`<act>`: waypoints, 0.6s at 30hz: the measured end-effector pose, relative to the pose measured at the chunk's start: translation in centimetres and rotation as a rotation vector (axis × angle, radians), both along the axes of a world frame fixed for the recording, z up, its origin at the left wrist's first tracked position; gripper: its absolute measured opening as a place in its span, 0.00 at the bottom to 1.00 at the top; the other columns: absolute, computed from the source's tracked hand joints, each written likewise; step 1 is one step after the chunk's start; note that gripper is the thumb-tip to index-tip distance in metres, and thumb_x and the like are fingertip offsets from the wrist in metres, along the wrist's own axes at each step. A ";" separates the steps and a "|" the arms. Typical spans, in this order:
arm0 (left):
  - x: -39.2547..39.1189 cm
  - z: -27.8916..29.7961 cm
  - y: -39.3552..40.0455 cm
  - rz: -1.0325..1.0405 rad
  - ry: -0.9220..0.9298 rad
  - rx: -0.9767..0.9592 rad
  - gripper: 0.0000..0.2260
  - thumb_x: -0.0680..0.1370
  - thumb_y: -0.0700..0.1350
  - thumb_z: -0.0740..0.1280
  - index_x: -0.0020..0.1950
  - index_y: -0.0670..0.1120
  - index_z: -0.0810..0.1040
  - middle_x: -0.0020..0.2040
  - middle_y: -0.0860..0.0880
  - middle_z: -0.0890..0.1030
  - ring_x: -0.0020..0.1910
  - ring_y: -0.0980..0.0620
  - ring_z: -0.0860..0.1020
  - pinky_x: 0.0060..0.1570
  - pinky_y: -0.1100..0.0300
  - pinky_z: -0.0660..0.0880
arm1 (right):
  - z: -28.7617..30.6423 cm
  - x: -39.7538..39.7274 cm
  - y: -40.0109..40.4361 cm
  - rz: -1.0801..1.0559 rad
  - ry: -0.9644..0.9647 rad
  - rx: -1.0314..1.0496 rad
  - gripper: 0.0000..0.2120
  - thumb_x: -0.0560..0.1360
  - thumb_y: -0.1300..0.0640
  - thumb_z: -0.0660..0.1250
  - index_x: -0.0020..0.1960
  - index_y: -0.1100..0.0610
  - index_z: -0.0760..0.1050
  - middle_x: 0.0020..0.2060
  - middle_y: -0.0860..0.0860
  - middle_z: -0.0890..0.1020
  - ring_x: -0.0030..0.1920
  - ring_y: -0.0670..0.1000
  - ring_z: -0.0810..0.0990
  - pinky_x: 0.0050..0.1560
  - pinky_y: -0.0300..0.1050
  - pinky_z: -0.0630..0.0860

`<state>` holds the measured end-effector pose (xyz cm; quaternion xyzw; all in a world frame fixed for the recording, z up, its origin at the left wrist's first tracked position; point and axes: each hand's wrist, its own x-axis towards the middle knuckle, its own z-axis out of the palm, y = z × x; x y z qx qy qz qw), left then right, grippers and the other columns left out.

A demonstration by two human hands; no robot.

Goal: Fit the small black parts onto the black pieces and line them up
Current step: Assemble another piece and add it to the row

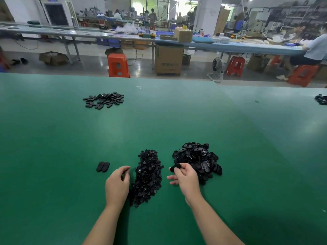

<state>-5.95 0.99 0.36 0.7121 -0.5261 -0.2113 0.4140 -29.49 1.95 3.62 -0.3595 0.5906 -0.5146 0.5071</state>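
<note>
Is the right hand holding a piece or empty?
Holding: the right hand pinches an oval black plastic piece at its fingertips.

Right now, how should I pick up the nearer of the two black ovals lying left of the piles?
Probably pinch the right-hand oval piece across its narrow width, coming straight down. It lies flat, close against its twin, so one finger must slip between them; the left hand is closest.

I count three heaps on my green table (53,138): small parts (148,177) at 6 o'clock, bigger pieces (198,160) at 5, finished ones (104,101) at 11. Two lined-up pieces (103,166) at 7. Four orange stools (117,65) visible.
</note>
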 end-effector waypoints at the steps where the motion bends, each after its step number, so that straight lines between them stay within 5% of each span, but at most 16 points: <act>1: 0.0 0.0 0.0 0.004 0.000 0.003 0.09 0.80 0.40 0.67 0.57 0.47 0.84 0.46 0.52 0.84 0.34 0.53 0.75 0.37 0.58 0.73 | -0.4 0.4 0.2 0.005 0.005 -0.001 0.06 0.81 0.63 0.65 0.58 0.59 0.74 0.45 0.51 0.87 0.41 0.55 0.88 0.36 0.44 0.83; 5: -0.2 0.1 0.0 0.009 -0.001 0.004 0.08 0.80 0.40 0.67 0.56 0.49 0.83 0.41 0.53 0.84 0.29 0.60 0.73 0.31 0.65 0.67 | -1.8 0.8 0.8 0.069 0.163 -0.048 0.13 0.83 0.61 0.63 0.62 0.45 0.74 0.44 0.49 0.87 0.42 0.52 0.88 0.46 0.49 0.85; 15: -0.3 0.2 0.3 -0.001 0.054 0.005 0.09 0.79 0.38 0.67 0.52 0.52 0.82 0.37 0.59 0.82 0.23 0.58 0.72 0.23 0.68 0.67 | -2.2 0.9 1.4 0.100 0.262 -0.069 0.10 0.84 0.61 0.58 0.57 0.49 0.74 0.45 0.45 0.86 0.40 0.52 0.86 0.45 0.50 0.84; 18: -0.2 0.5 0.4 0.011 0.057 0.018 0.08 0.79 0.40 0.68 0.53 0.53 0.81 0.41 0.58 0.83 0.27 0.59 0.76 0.28 0.67 0.70 | -2.1 0.9 1.5 0.095 0.293 -0.077 0.10 0.84 0.61 0.58 0.56 0.47 0.73 0.43 0.47 0.86 0.39 0.51 0.85 0.44 0.48 0.84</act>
